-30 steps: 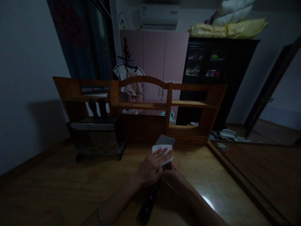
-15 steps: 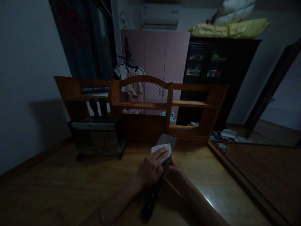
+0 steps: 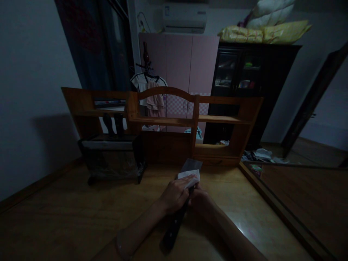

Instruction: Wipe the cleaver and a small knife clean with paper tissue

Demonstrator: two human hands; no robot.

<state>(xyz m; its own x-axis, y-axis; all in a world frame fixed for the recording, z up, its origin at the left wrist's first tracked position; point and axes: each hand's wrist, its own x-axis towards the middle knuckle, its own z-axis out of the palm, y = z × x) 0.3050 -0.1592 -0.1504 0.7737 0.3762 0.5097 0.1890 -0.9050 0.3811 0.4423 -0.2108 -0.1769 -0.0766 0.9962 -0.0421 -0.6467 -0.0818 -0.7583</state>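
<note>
A kitchen knife [image 3: 175, 224] with a black riveted handle slants up and away from me over the table. Its broad blade [image 3: 192, 165] points to the shelf. My left hand [image 3: 174, 195] is closed over a folded white tissue [image 3: 187, 174] and presses it on the blade near the handle. From the right side, my right hand [image 3: 201, 199] is closed at the knife where handle and blade meet; its fingers are partly hidden. To the left stands a knife block [image 3: 108, 159], with black knife handles [image 3: 109, 125] sticking up from it.
A wooden shelf unit [image 3: 164, 121] rises along the far side of the wooden table [image 3: 81, 214]. A raised wooden edge [image 3: 274, 206] runs down the right. Behind are a pink wardrobe [image 3: 178, 61] and a dark cabinet [image 3: 252, 98]. The room is dim.
The tissue and my left fingers have shifted slightly right and toward me. The blade tip has dropped a little, and both hands keep their hold.
</note>
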